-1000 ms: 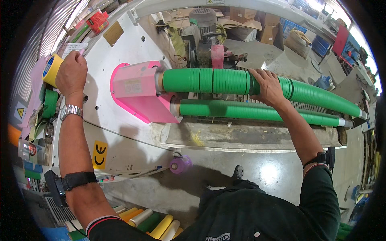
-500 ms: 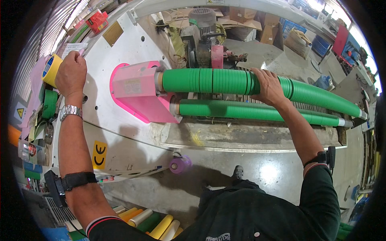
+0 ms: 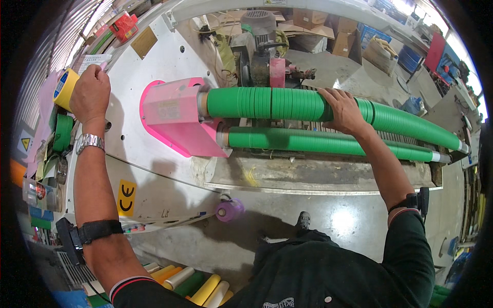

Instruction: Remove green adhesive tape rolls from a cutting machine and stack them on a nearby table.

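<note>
My right hand (image 3: 343, 110) is closed over the upper green roll (image 3: 303, 104), its fingers across the top and its thumb at the near side. That roll is a long row of narrow green bands, apparently tape, on a shaft. A thinner green roll (image 3: 308, 141) runs parallel below it. Both extend rightward from a pink housing (image 3: 177, 118) on a white machine panel (image 3: 133, 131). At the far left my left hand (image 3: 91, 95) is closed in a fist beside a yellow tape roll (image 3: 67, 90). A small pinkish bit shows at its fingertips; whatever it grips is mostly hidden.
A metal trough (image 3: 318, 177) lies beneath the rolls. Behind them stand a motor (image 3: 258, 23), cardboard boxes (image 3: 309, 19) and a sack (image 3: 380, 54). A purple roll (image 3: 229, 209) sits under the panel's edge. Coloured rolls (image 3: 206, 290) lie at the lower left.
My right hand's fingers have shifted slightly left on the upper green roll. My left hand has stayed almost still.
</note>
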`<state>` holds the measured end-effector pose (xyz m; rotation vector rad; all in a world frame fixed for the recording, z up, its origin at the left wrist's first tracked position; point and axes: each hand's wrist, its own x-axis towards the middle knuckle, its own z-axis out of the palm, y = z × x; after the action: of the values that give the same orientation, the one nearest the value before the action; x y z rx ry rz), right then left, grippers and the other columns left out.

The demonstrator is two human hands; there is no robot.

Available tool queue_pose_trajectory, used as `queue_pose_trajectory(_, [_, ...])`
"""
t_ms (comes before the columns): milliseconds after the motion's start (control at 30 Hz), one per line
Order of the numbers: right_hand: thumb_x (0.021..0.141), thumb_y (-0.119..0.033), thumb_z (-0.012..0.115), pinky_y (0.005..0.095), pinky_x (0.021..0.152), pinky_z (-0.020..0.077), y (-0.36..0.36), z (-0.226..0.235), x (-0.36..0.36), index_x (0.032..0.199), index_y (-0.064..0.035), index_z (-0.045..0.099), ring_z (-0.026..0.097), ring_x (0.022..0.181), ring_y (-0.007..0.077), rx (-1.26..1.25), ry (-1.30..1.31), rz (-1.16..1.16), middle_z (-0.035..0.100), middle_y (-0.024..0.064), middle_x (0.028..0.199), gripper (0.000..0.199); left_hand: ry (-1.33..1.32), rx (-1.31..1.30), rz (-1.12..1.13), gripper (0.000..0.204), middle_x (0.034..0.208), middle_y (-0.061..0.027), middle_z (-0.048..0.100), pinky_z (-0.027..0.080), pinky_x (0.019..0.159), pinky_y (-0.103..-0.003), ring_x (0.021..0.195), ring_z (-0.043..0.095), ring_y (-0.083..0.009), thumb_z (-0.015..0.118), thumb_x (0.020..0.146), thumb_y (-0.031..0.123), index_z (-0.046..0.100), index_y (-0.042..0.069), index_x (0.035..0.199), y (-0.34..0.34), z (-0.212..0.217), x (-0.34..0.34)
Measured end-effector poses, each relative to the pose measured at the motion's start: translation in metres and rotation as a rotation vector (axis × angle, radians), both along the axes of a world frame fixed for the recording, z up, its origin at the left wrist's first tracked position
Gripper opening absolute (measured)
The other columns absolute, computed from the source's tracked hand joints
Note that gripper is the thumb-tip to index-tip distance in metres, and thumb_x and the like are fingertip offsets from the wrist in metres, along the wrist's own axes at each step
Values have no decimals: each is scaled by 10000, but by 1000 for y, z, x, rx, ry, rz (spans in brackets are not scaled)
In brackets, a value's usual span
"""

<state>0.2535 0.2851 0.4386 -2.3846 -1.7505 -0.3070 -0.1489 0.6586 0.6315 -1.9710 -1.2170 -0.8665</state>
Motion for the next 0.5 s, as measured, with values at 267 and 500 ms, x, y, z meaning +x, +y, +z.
queue_pose_trajectory(267, [609, -272, 876, 470, 1089, 388, 0, 2, 1, 1475, -144, 371, 486, 1280, 339, -43, -5, -2, 501, 121, 1407, 1012, -6, 3, -6, 242, 948, -112, 719, 525, 691, -488, 835, 680, -364, 527, 921, 331, 698, 177, 995, -3, 1, 2])
queue_pose_trajectory(500, [630, -361, 878, 472, 1084, 388, 2, 0, 3, 1480, -137, 370, 497, 1274, 349, -19, 49, -60, 514, 128, 1406, 1015, -4, 5, -20, 239, 950, -111, 719, 525, 691, -487, 835, 678, -367, 530, 922, 327, 700, 180, 1003, 5, 0, 0])
